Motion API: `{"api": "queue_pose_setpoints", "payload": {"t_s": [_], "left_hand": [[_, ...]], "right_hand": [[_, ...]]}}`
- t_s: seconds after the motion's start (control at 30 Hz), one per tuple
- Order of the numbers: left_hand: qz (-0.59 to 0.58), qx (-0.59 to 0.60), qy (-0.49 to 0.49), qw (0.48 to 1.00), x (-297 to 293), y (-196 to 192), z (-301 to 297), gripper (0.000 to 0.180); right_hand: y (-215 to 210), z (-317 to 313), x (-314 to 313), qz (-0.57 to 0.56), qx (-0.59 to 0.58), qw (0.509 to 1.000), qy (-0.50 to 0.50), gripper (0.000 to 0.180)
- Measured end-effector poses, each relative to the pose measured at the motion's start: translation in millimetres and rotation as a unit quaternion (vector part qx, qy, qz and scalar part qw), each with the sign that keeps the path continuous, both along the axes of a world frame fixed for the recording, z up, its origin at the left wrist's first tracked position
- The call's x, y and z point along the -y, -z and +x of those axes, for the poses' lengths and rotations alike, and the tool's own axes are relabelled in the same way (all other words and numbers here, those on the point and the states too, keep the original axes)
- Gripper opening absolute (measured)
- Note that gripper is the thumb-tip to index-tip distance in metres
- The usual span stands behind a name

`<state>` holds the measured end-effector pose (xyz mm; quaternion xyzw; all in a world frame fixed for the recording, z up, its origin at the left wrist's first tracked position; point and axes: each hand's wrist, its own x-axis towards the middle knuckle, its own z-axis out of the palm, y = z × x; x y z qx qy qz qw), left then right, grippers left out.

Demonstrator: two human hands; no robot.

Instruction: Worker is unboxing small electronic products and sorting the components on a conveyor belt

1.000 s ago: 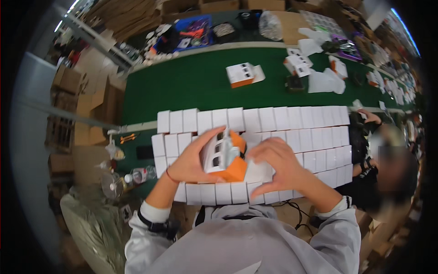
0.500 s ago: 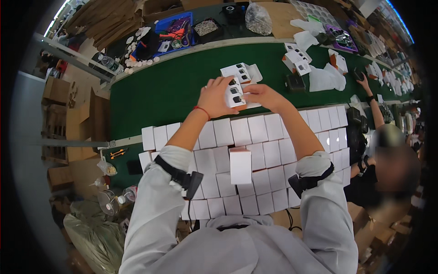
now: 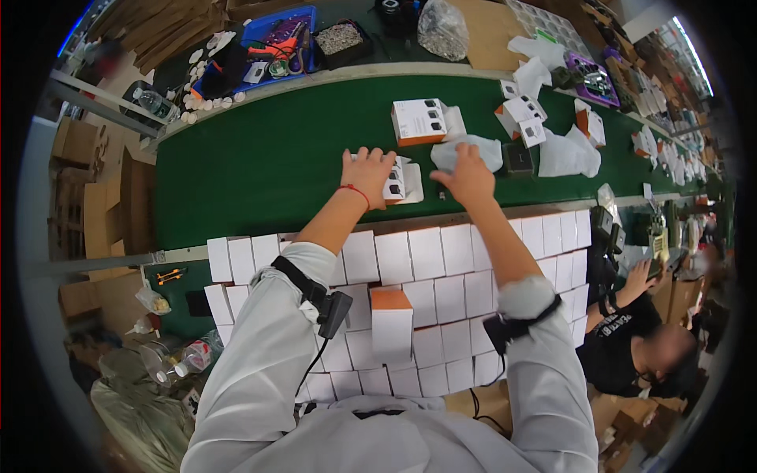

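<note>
My left hand [image 3: 368, 175] is closed over a small white box [image 3: 395, 180] with dark device pictures, lying on the green work surface [image 3: 260, 169]. The box's flap [image 3: 412, 181] stands open on its right; the fingers hide its left part. My right hand [image 3: 471, 177] rests its fingertips on a white soft wrapping [image 3: 482, 152], thumb spread away to the left. Whether anything lies inside the wrapping I cannot tell. A tiny dark piece [image 3: 442, 195] lies below that thumb. Beyond my hands stands another white and orange box [image 3: 418, 122], its flap out.
Rows of white boxes [image 3: 438, 299] fill the space before me, one with an orange end [image 3: 392, 300] raised above them. A dark case [image 3: 519, 160] and more wrapping [image 3: 569, 152] lie at right. A blue tray [image 3: 272, 47] of tools stands far left. A co-worker [image 3: 631, 339] is at right.
My right hand has left the printed box and moved right; the white wrapping now shows under its fingers. My left hand, still on the box, is farther from the other printed box.
</note>
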<state>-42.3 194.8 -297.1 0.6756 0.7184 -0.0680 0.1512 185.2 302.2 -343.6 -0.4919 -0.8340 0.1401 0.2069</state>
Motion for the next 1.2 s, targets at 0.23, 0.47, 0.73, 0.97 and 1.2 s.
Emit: {"api": "queue_pose_setpoints", "payload": {"t_s": [0.23,0.47,0.73,0.97,1.2], "left_hand": [[0.066,-0.016,-0.014,0.998,55,-32,-35,0.112],[0.244,0.241,0.025,0.939,80,-65,-24,0.111],[0.199,-0.017,-0.076,0.977,84,-48,-83,0.119],[0.273,0.367,-0.036,0.888,192,-92,-5,0.066],[0.129,0.473,-0.184,0.852,325,-89,109,0.087]], "right_hand": [[-48,-36,13,0.01,0.196,0.98,-0.031,0.032],[-30,-79,53,-0.195,-0.185,0.962,-0.052,0.091],[-9,2,-23,-0.211,-0.156,0.964,0.05,0.072],[-136,32,153,-0.293,-0.171,0.859,-0.383,0.101],[-171,48,243,0.026,0.11,0.924,-0.366,0.083]]}}
